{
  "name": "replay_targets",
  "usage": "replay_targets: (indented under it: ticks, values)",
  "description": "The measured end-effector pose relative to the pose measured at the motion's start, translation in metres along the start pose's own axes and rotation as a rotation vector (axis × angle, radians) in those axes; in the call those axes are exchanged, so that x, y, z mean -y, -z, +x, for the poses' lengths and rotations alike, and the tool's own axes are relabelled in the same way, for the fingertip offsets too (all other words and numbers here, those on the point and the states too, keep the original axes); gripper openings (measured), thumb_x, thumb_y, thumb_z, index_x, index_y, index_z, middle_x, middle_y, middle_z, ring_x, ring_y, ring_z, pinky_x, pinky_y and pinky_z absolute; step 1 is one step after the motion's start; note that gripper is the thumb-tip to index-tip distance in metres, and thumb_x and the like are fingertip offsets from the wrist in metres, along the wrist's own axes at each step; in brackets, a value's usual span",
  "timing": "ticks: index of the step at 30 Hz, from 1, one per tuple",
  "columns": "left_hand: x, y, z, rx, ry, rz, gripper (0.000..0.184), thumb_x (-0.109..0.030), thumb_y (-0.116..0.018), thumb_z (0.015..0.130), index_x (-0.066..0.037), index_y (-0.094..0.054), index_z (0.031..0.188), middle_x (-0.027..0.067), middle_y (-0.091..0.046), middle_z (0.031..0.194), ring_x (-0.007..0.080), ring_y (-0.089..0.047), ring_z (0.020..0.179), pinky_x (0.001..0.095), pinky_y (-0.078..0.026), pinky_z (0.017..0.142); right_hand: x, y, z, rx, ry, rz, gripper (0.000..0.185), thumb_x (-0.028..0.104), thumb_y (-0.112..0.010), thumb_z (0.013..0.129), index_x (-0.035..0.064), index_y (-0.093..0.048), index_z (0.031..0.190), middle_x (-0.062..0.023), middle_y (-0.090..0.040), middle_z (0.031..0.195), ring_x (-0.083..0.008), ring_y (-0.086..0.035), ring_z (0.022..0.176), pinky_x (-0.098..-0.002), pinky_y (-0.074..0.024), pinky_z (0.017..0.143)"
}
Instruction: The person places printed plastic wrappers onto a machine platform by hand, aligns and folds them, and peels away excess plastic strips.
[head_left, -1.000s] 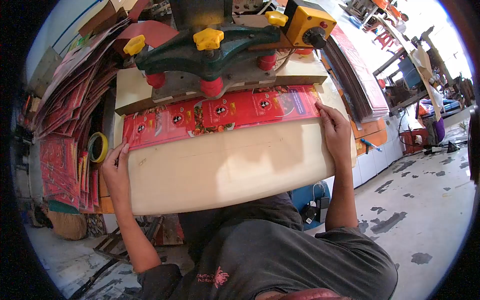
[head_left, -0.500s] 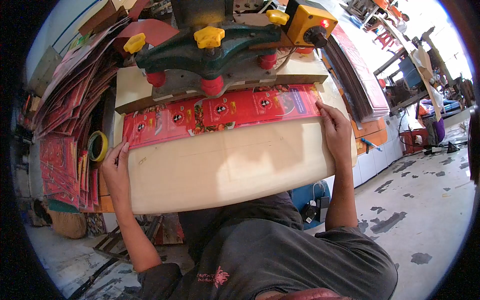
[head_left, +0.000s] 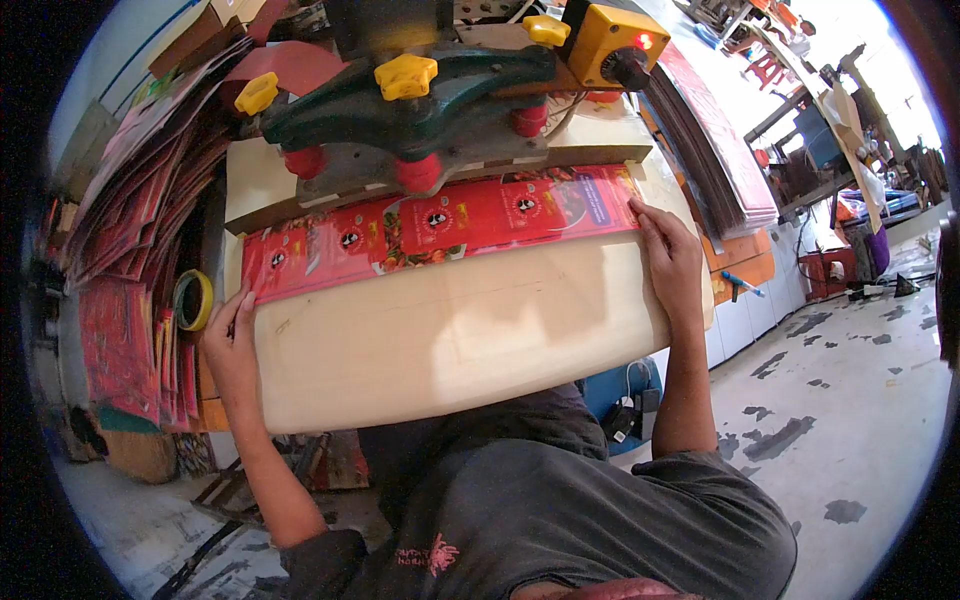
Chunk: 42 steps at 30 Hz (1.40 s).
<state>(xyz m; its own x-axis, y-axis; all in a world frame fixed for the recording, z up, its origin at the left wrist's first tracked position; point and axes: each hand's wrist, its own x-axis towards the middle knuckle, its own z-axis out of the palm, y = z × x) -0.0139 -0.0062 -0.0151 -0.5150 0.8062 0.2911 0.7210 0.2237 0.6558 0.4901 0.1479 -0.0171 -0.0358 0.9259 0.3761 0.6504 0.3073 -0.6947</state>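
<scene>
A long red printed sheet (head_left: 430, 228) lies across the pale board (head_left: 450, 340), its far edge under or against the press. My left hand (head_left: 232, 335) pinches the sheet's near left corner. At the right end, my right hand (head_left: 672, 250) has its thumb and fingers closed on the sheet's edge. Above the sheet stands a dark green press head (head_left: 410, 105) with yellow star knobs and red round feet. A yellow control box (head_left: 608, 48) with a lit red lamp and a black dial sits at its right.
Stacked red printed sheets (head_left: 150, 180) lean at the left, beside a roll of yellow tape (head_left: 193, 300). Another tall stack (head_left: 715, 150) stands at the right, with a blue pen (head_left: 742, 285) near it. Dark tools and furniture stand at the far right.
The red lamp on the control box has come on since the oldest frame. The view has shifted slightly. Both hands keep their places on the sheet.
</scene>
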Motion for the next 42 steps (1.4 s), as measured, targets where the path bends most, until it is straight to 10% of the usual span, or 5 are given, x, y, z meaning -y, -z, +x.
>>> replay_targets:
  ticks: [19,21,25,30,42]
  values:
    - [0.000,0.000,0.000,0.006,-0.012,0.042,0.033,-0.022,-0.065,0.103,0.005,-0.072,0.122,0.0170,-0.069,0.098,0.0239,-0.065,0.091,0.0337,-0.049,0.087,-0.006,-0.002,0.001,-0.001,-0.048,0.019,0.025,0.010,-0.064,0.100,0.0021,-0.074,0.121,-0.0173,-0.075,0.108,-0.0234,-0.072,0.096,-0.0329,-0.0530,0.087]
    - [-0.001,0.003,0.001,0.066,0.069,0.051,0.040,-0.028,-0.064,0.104,0.006,-0.071,0.124,0.0183,-0.073,0.123,0.0252,-0.067,0.116,0.0359,-0.046,0.106,-0.004,-0.002,0.001,0.006,-0.057,0.019,0.025,0.010,-0.063,0.101,0.0017,-0.074,0.121,-0.0174,-0.075,0.108,-0.0231,-0.072,0.096,-0.0328,-0.0530,0.087]
    - [0.001,0.003,0.001,0.075,0.080,0.049,0.040,-0.028,-0.065,0.104,0.006,-0.071,0.124,0.0186,-0.073,0.123,0.0251,-0.067,0.116,0.0359,-0.046,0.106,-0.001,-0.002,0.001,0.005,-0.053,0.027,0.024,0.009,-0.063,0.101,0.0012,-0.074,0.121,-0.0175,-0.076,0.108,-0.0231,-0.072,0.097,-0.0324,-0.0531,0.087]
    - [0.006,-0.001,0.000,-0.006,-0.034,0.031,0.036,-0.025,-0.066,0.103,0.005,-0.072,0.120,0.0164,-0.070,0.097,0.0228,-0.065,0.089,0.0340,-0.050,0.083,-0.007,-0.004,0.000,-0.028,0.002,0.042,0.023,0.009,-0.062,0.101,0.0011,-0.075,0.119,-0.0184,-0.075,0.108,-0.0222,-0.072,0.098,-0.0320,-0.0530,0.088]
    - [0.006,-0.001,-0.001,-0.026,-0.134,0.060,0.036,-0.024,-0.066,0.102,0.007,-0.071,0.119,0.0188,-0.068,0.098,0.0270,-0.065,0.092,0.0357,-0.050,0.085,0.004,-0.001,-0.002,-0.036,-0.094,-0.154,0.028,0.024,-0.064,0.103,0.0044,-0.063,0.123,-0.0115,-0.059,0.068,-0.0233,-0.060,0.062,-0.0384,-0.0466,0.062]
